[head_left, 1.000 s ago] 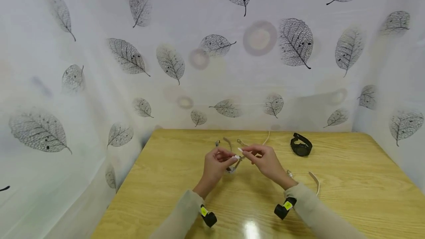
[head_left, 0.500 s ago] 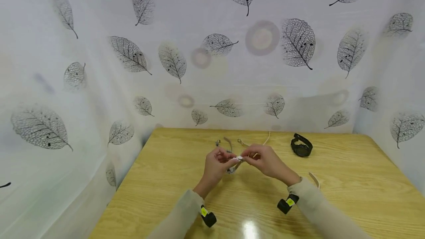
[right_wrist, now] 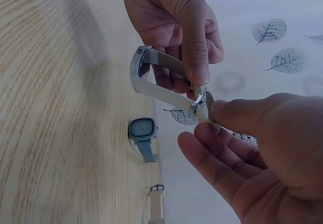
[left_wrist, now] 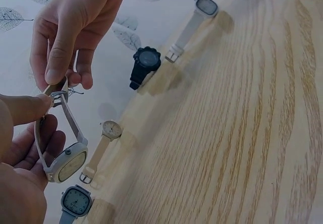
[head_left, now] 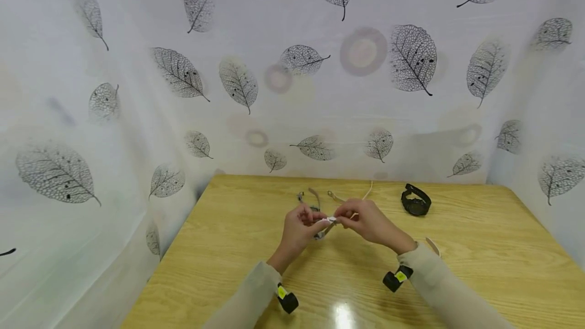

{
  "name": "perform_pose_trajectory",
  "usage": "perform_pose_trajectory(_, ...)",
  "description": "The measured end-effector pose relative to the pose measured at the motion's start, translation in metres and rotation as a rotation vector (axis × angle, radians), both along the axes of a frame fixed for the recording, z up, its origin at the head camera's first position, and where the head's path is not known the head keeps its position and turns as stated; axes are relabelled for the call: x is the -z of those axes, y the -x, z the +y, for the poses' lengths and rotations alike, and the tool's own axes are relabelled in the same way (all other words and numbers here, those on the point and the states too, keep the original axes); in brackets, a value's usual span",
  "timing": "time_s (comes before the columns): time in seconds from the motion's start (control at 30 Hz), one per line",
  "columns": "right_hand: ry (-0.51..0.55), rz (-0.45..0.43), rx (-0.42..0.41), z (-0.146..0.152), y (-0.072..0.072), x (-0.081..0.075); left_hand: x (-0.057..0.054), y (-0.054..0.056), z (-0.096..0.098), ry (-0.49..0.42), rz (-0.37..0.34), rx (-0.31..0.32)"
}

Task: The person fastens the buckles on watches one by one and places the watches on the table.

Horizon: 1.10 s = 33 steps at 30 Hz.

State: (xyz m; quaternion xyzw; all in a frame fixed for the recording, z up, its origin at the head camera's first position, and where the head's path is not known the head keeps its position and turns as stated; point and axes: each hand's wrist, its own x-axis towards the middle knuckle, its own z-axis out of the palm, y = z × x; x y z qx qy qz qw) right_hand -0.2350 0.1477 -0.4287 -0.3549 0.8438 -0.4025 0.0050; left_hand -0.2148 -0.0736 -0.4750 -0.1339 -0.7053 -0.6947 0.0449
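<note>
A white-strapped watch (left_wrist: 70, 164) hangs as a loop between both hands, its case lowest in the left wrist view. My left hand (head_left: 294, 232) pinches the strap beside the metal buckle (right_wrist: 196, 108) with thumb and fingers. From the other side, my right hand (head_left: 369, 222) pinches the strap end between thumb and index finger. In the right wrist view the strap (right_wrist: 164, 95) meets the buckle, with the strap's tip partly covered by the right thumb. How far the strap passes through the buckle is hidden by the fingertips.
Behind the hands lie a grey-blue watch (right_wrist: 143, 128) and a slim beige watch (left_wrist: 104, 144). A black watch (head_left: 416, 201) is at the back right. Another white watch (left_wrist: 194, 26) lies at the right, partly behind the right forearm in the head view. Patterned cloth surrounds the wooden table (head_left: 219, 248).
The right hand's fingertips, first apart from the left's with a white strap tip showing, have come down to meet the strap at the left fingertips. The left hand stays nearly still.
</note>
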Motion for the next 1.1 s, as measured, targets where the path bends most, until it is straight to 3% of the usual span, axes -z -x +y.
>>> perform_pose_trajectory(0.2,-0.028,0.025,-0.004,0.001,0.000,0.001,0.000,0.000,0.001,0.000,0.005,0.009)
perform_pose_trajectory(0.4,0.023,0.044,0.034,-0.002,0.000,0.009,0.001,0.001,0.002,0.015,0.026,0.023)
perform_pose_trajectory(0.67,0.196,-0.117,0.152,-0.005,-0.005,0.016,0.001,0.003,0.001,0.008,0.017,0.010)
perform_pose_trajectory(0.8,0.236,-0.157,0.165,-0.006,-0.006,0.020,0.002,0.003,0.000,-0.003,0.025,0.012)
perform_pose_trajectory(1.1,0.184,-0.055,0.175,-0.013,-0.009,0.023,0.002,0.000,-0.001,0.000,0.035,0.033)
